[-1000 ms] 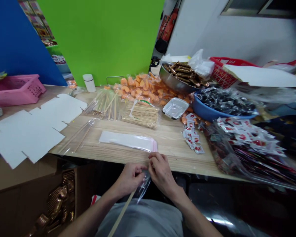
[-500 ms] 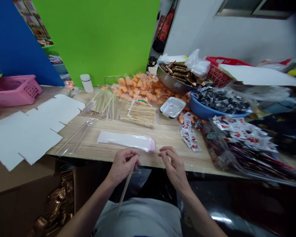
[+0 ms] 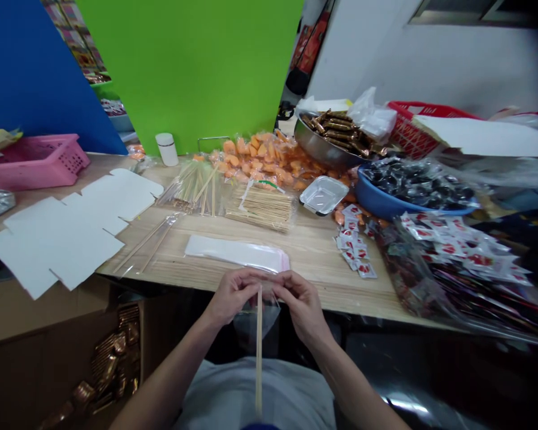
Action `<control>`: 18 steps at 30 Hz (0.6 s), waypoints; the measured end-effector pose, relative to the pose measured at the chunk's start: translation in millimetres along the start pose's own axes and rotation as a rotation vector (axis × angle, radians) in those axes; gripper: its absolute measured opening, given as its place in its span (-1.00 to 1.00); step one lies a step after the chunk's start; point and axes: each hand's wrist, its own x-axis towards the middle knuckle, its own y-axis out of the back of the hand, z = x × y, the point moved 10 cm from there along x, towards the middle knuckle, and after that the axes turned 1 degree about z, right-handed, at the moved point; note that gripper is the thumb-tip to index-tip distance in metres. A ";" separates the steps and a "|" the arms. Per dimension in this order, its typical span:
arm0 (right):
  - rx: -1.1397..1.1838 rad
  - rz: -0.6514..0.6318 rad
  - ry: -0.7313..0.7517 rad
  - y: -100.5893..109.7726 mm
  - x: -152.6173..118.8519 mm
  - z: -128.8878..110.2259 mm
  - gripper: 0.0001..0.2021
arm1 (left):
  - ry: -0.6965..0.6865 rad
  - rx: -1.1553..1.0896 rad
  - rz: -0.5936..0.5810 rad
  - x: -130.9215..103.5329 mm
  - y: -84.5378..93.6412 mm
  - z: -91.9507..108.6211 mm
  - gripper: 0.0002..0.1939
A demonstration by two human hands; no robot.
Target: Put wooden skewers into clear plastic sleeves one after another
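Near the table's front edge, my left hand (image 3: 237, 297) pinches the top of a clear plastic sleeve with thin wooden sticks (image 3: 259, 352) in it. The sticks hang down towards my lap, almost upright in the view. My right hand (image 3: 299, 301) has its thumb and fingers closed on the right side of the same sleeve opening, close to the left fingertips. The sleeve itself is hard to see against my clothes. Just beyond my hands lies a stack of flat clear sleeves (image 3: 233, 252) with a pinkish end.
Behind the sleeves are bagged wooden sticks (image 3: 260, 206), filled stick packs (image 3: 192, 188), a foil tray (image 3: 323, 195) and orange packets (image 3: 260, 155). Right: sachets (image 3: 355, 245), a blue basin (image 3: 376, 200), a metal bowl (image 3: 323, 148). Left: white cardboard (image 3: 67, 233), a pink basket (image 3: 40, 164).
My right hand has moved left to meet my left hand and now grips the sleeve. The sticks have swung from slanting to nearly upright. The whole view has shifted slightly.
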 end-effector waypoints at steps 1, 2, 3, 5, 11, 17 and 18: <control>-0.019 0.002 0.017 1.1 -0.5 -0.7 -0.91 | -0.003 -0.011 -0.003 0.4 1.5 -1.4 -0.80; -0.040 0.001 0.037 1.9 -1.0 -1.6 -0.93 | -0.006 -0.021 0.002 0.8 3.8 -2.7 -0.83; -0.058 -0.004 0.057 2.2 -1.5 -2.7 -0.94 | -0.005 -0.031 0.011 1.1 6.3 -4.1 -0.85; -0.076 -0.034 0.084 1.2 -2.3 -4.1 -0.92 | 0.006 -0.041 0.014 1.1 9.3 -6.7 -0.87; -0.077 -0.109 0.071 -2.5 -3.1 -3.0 -0.87 | 0.056 -0.085 -0.032 -2.4 8.7 -9.4 -0.89; -0.008 -0.091 -0.052 -6.3 -0.2 8.9 -0.90 | 0.015 -0.051 -0.007 -5.8 8.8 -4.1 -0.83; -0.009 -0.089 -0.066 -8.2 1.3 10.3 -0.86 | 0.005 -0.030 0.003 -6.1 8.4 -2.8 -0.81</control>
